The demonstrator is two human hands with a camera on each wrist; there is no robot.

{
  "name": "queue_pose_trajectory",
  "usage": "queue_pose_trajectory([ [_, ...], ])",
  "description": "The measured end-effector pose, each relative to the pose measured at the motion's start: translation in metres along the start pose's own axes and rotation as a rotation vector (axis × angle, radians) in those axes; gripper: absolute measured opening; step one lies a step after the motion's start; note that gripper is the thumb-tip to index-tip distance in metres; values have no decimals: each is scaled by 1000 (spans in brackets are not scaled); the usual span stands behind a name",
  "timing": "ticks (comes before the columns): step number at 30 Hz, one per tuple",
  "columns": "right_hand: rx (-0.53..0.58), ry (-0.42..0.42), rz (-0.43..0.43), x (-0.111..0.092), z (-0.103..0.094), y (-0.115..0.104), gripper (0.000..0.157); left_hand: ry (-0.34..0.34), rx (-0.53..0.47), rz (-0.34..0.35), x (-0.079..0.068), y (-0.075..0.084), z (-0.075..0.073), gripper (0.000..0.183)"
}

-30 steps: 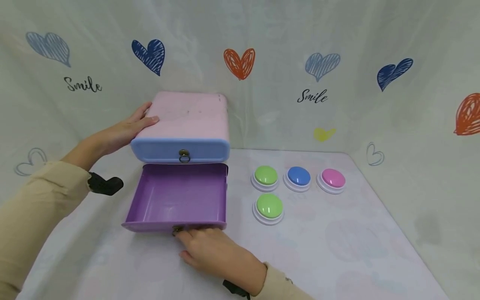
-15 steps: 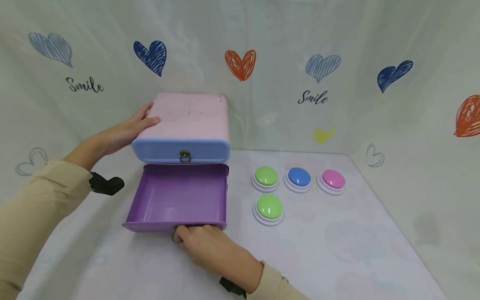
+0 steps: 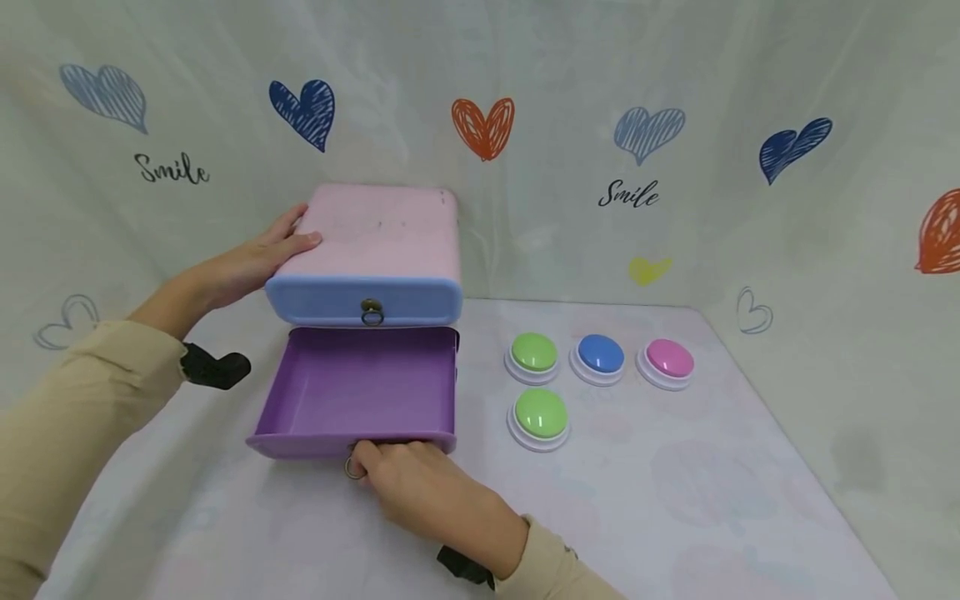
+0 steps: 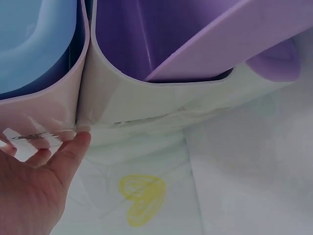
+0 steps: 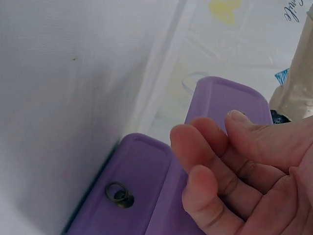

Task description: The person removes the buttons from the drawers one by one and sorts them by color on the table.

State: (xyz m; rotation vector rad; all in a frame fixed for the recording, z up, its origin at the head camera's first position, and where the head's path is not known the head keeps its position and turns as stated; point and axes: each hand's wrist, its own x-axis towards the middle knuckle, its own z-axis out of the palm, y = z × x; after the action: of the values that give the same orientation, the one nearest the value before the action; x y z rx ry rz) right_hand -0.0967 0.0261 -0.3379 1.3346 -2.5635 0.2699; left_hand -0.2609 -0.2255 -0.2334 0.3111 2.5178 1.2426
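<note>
A small drawer unit (image 3: 382, 229) with a pink top stands against the back sheet. My left hand (image 3: 266, 254) rests against its left side, thumb on the top edge and fingers extended. The light-blue upper drawer (image 3: 315, 302) is closed, its own ring hanging in front. Below it, a purple drawer (image 3: 360, 379) is pulled out, with a bare inside. My right hand (image 3: 423, 487) is at the purple front, fingers curled at its brass ring pull (image 3: 349, 468), which shows partly beside the fingertip. In the right wrist view, another purple drawer front (image 5: 151, 161) carries a brass ring (image 5: 116, 192).
To the unit's right sit two green push buttons, one farther back (image 3: 534, 353) and one nearer (image 3: 542, 414), plus a blue button (image 3: 601, 355) and a pink button (image 3: 670, 358). The white table's right edge (image 3: 795, 450) slants toward the front.
My right hand has curled its fingers in at the ring and moved slightly away from me. The purple drawer has slid in a little. My left hand keeps its place.
</note>
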Motion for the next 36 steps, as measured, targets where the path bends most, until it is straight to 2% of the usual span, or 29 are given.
queue_pose_trajectory([
  [13,59,-34,42,4,-2,8,4,1,-3,-2,1,1,1,79],
  [19,96,-83,106,9,-5,12,3,9,-7,-5,0,1,1,80],
  [36,131,-67,154,20,-3,22,2,1,3,-9,-2,0,1,80],
])
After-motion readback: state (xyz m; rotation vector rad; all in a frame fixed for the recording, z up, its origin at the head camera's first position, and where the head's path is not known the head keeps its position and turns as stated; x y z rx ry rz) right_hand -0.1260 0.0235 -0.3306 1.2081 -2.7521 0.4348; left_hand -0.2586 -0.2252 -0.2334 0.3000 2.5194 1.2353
